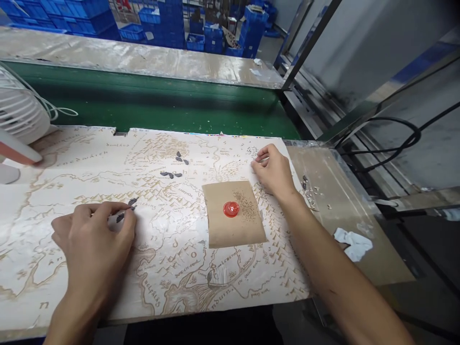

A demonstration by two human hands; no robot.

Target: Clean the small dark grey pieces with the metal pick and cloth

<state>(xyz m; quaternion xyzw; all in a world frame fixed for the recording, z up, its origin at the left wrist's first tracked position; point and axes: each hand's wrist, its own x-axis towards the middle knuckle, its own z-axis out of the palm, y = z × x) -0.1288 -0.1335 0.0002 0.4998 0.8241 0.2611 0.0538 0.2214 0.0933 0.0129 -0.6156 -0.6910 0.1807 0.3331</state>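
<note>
A large printed map sheet (168, 249) covers the bench. On it lies a folded brown paper piece (223, 230) with a red wax seal (231, 209). My left hand (94, 242) rests on the map at the left, fingers curled, pinching a thin dark stick whose tip lies by small dark pieces (122, 216). My right hand (273, 170) rests on the map just above and right of the brown paper, fingers curled in with the thumb against them; whatever they hold is too small to make out. More small dark pieces (171, 174) lie near the map's middle.
A white fan (19, 112) stands at the left edge. A green conveyor belt (154, 103) runs behind the map. Small bits (312, 194) and a crumpled white scrap (354, 243) lie on the bench at right. Black cables (391, 143) loop beyond. Blue crates (168, 21) are stacked far back.
</note>
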